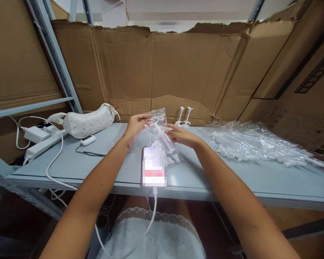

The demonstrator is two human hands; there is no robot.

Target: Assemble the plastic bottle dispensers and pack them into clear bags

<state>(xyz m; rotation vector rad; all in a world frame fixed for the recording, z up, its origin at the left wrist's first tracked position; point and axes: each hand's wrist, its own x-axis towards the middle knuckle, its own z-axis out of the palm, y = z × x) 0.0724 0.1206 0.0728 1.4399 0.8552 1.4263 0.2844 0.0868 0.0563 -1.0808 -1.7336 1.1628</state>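
Note:
Between my two hands, a clear plastic bag (160,130) with white plastic parts inside is held above the grey shelf. My left hand (137,125) pinches the bag's upper left edge. At its right side, my right hand (180,135) has its fingers closed on the bag. Just below lies a phone (153,167) with a lit screen and a white cable plugged into its lower end. Small white parts (174,158) lie beside the phone, partly under the bag. Behind my right hand, two white plunger-like pieces (184,117) stand upright near the cardboard.
A pile of clear bags with white parts (256,142) covers the right of the shelf (97,169). At the left are a patterned white pouch (89,121), a small white device (88,140), and a power strip (44,145) with chargers and cables. Cardboard (175,68) walls the back.

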